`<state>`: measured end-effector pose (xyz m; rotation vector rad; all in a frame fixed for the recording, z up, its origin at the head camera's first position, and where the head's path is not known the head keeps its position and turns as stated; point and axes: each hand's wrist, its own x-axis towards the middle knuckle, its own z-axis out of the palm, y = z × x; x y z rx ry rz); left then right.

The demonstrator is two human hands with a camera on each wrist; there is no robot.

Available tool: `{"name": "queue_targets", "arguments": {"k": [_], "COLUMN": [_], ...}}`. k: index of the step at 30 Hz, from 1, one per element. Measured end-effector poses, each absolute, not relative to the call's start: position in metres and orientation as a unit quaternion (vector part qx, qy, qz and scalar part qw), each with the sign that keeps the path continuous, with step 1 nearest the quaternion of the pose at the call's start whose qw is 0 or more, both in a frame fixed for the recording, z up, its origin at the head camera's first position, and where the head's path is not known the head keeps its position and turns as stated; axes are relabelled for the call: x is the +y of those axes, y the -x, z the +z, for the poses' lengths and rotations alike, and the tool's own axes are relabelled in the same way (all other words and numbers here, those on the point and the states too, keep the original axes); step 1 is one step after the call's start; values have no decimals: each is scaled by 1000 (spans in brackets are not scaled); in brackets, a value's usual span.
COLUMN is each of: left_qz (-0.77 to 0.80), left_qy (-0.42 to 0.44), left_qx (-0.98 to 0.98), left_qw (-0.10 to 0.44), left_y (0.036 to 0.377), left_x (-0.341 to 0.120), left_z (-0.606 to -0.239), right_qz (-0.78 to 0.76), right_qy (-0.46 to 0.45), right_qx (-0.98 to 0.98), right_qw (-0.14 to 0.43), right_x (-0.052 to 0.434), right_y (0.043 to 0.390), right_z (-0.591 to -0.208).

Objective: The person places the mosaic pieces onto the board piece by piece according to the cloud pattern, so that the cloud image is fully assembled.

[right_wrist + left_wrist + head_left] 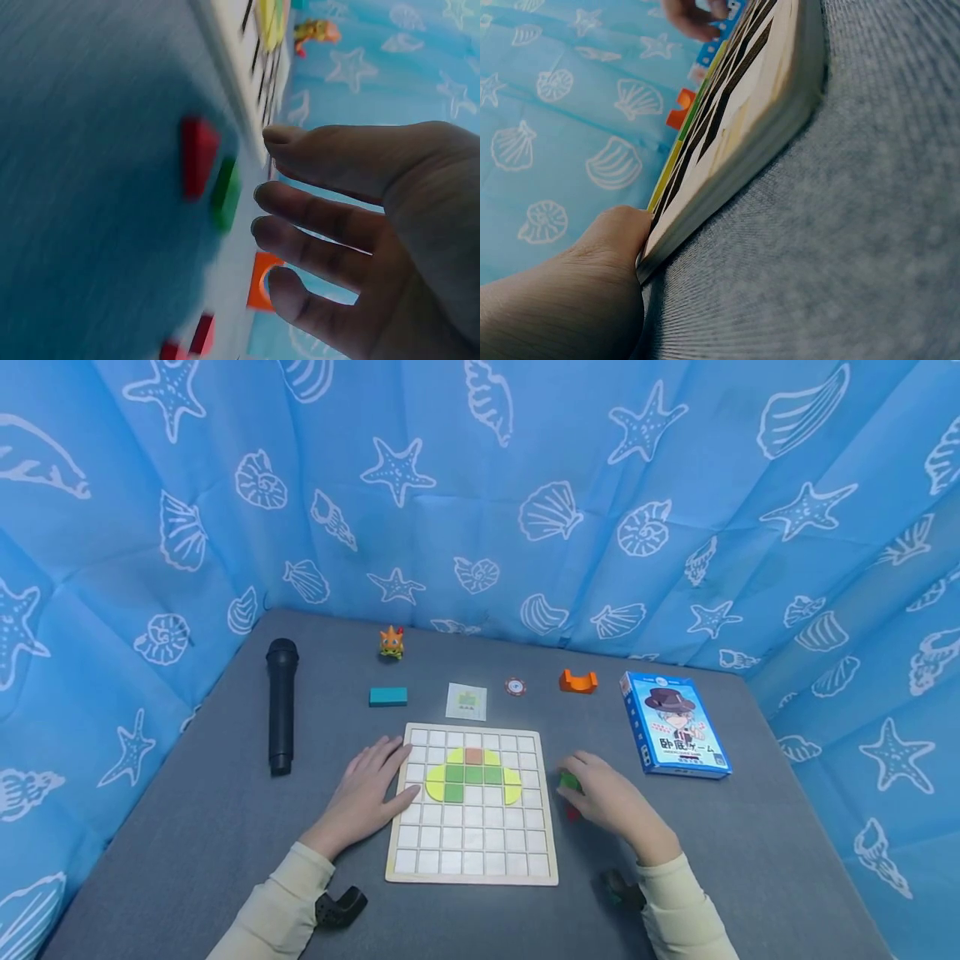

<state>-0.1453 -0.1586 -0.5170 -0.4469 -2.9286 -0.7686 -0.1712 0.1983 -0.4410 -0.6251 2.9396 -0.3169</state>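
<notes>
A wooden grid board [472, 847] lies in the middle of the grey table, with yellow, green and one orange tile set in its upper rows. My left hand [371, 789] lies flat on the table, its straight fingers touching the board's left edge. The left wrist view shows that hand [592, 281] against the board's rim [742, 157]. My right hand [603, 797] hovers right of the board over a green piece [570, 781] and a red piece [573, 814]. In the right wrist view its fingers [330, 225] are spread, holding nothing, above the red piece [199, 154] and green piece [225, 191].
Along the back lie a black microphone [281, 706], a teal block [387, 696], an orange toy figure [391, 642], a small card [467, 701], a round chip [515, 686] and an orange curved block [578, 681]. A blue game box [675, 724] lies at the right. Blue curtains enclose the table.
</notes>
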Motion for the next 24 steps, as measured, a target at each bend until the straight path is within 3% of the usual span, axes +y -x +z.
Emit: {"name": "queue_targets", "arguments": {"k": [11, 24], "left_qz": [-256, -255], "left_qy": [140, 143], "left_qx": [-956, -956], "left_qw": [33, 30], "left_y": [145, 145], "left_x": [-159, -158], "left_z": [-518, -517], "right_qz": [-111, -150], "right_qy": [172, 167], "right_qx": [975, 972], "right_qw": [82, 64], "right_x": [219, 226], "right_y": [168, 172], "right_z": [-447, -457]}}
